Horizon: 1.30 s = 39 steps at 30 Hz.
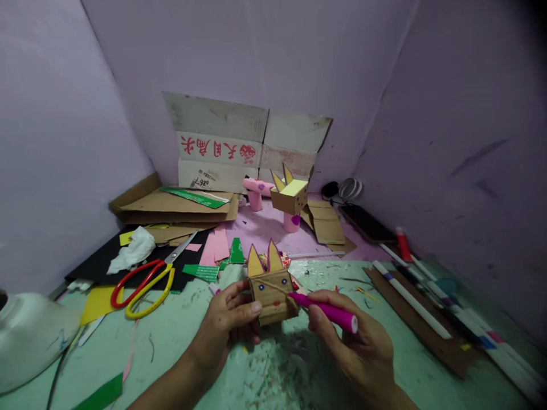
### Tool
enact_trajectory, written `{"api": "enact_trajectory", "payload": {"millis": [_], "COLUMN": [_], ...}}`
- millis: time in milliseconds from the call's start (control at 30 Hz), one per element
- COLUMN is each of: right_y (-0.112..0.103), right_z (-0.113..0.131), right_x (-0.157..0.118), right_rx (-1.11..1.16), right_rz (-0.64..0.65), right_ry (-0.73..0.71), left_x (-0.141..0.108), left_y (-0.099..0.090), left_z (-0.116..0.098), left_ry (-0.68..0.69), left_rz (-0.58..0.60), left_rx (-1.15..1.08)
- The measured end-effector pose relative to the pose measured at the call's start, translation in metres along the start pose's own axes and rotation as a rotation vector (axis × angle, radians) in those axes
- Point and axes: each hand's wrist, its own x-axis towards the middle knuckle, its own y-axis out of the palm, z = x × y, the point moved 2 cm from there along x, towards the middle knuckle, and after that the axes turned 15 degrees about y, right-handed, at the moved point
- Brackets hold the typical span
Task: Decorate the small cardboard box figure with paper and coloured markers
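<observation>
A small cardboard head (273, 305) with two pointed yellow ears edged in purple, two eyes and a reddish mark is held upright by my left hand (228, 322), the thumb on its front and fingers behind. Closed around a magenta marker (331, 312) is my right hand (354, 341); the marker's tip is at the right part of the face. Behind, a pink tube figure (292, 222) carries another cardboard head (288, 199) with similar ears.
Red-and-yellow scissors (167, 263), crumpled tissue (135, 248) and paper scraps lie left. A white bottle (34, 336) stands far left. White pens (412, 299) and a cardboard strip (419, 324) lie right; a printed carton (222, 145) stands behind.
</observation>
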Motion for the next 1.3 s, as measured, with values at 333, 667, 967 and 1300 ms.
{"api": "enact_trajectory", "payload": {"millis": [333, 667, 967, 1300], "right_y": [0.0028, 0.0007, 0.0003, 0.0006], "right_z": [-0.0007, -0.0006, -0.0022, -0.002], "right_x": [0.0002, 0.0021, -0.0001, 0.0015], "right_rx": [0.005, -0.074, -0.083, -0.063], "right_rz": [0.007, 0.05, 0.082, 0.071], "right_ry": [-0.015, -0.079, -0.09, -0.07], "left_x": [-0.0003, -0.0003, 0.0006, -0.0012], "left_y": [0.001, 0.0009, 0.0004, 0.001], "left_z": [-0.0016, -0.0003, 0.0007, -0.0012], "left_ry": [0.0, -0.006, -0.005, -0.011], "left_rz": [0.023, 0.029, 0.028, 0.037], "left_rx": [-0.002, -0.001, 0.001, -0.002]}}
